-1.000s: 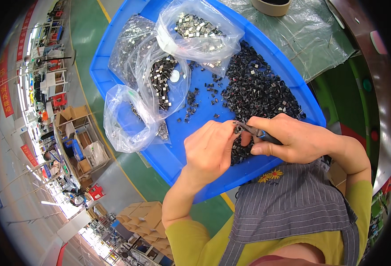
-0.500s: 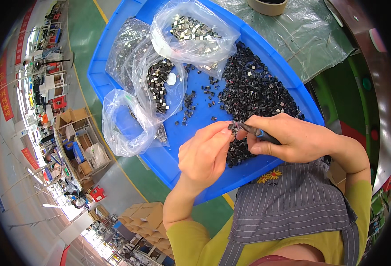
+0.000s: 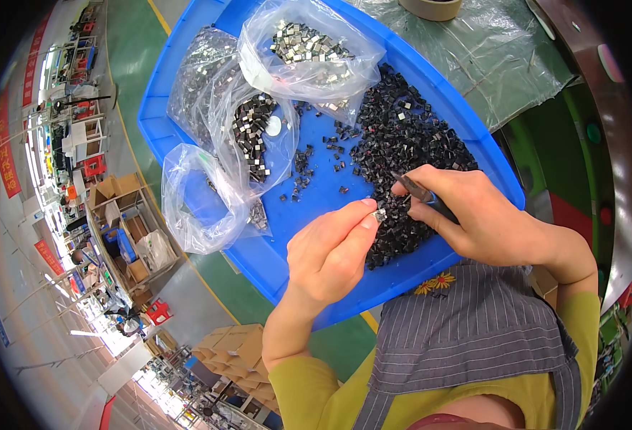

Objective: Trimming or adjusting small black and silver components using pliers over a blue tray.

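Between the thumb and fingertips of my left hand (image 3: pixel 334 252) is a small silvery metal part (image 3: pixel 380 214). My right hand (image 3: pixel 470 215) is closed round dark-handled pliers (image 3: pixel 430 196), whose tip points up and left, apart from the metal part. Both hands are over the near side of a blue plastic tray (image 3: pixel 258 269). Below and beyond them a heap of small black parts (image 3: pixel 409 136) covers the tray's right side. My palm and fingers hide some of the pliers' handles.
Clear plastic bags stand in the tray's left half; one bag (image 3: pixel 309 61) holds silvery square pieces, another (image 3: pixel 253 132) dark and silvery ones. Plastic sheeting (image 3: pixel 502 57) with a tape roll (image 3: pixel 432 7) lies beyond. Cardboard boxes (image 3: pixel 237 351) are stacked on the floor at lower left.
The pliers have come away from the part in my left hand, moving up and right. A black piece at the left fingertips no longer shows; the silvery part is now exposed.
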The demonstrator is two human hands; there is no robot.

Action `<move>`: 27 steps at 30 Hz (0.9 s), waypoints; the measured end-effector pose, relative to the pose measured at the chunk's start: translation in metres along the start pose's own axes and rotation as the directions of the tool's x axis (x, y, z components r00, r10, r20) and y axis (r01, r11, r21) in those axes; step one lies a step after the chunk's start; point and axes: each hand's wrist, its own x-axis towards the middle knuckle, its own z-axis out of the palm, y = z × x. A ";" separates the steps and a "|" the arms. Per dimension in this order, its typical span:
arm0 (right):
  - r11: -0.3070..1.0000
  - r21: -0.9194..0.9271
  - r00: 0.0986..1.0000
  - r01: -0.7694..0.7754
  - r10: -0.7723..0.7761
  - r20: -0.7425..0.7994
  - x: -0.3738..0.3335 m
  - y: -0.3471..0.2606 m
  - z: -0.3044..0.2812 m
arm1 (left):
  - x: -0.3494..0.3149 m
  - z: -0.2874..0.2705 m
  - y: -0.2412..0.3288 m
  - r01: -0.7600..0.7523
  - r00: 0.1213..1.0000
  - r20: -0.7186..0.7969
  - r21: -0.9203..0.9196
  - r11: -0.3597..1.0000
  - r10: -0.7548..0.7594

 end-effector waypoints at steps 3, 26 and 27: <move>0.988 0.011 0.966 0.152 -0.146 -0.211 -0.003 0.003 0.000 | 0.001 0.000 0.001 -0.012 1.000 0.008 0.006 1.000 0.012; 0.973 -0.231 0.984 0.030 -0.069 -0.164 -0.009 -0.003 -0.001 | 0.003 -0.002 -0.008 0.050 0.998 -0.033 0.043 0.998 -0.049; 0.972 -0.229 0.985 0.056 -0.091 -0.149 -0.009 -0.003 0.000 | 0.005 -0.005 -0.010 0.070 0.997 0.014 0.095 0.993 -0.072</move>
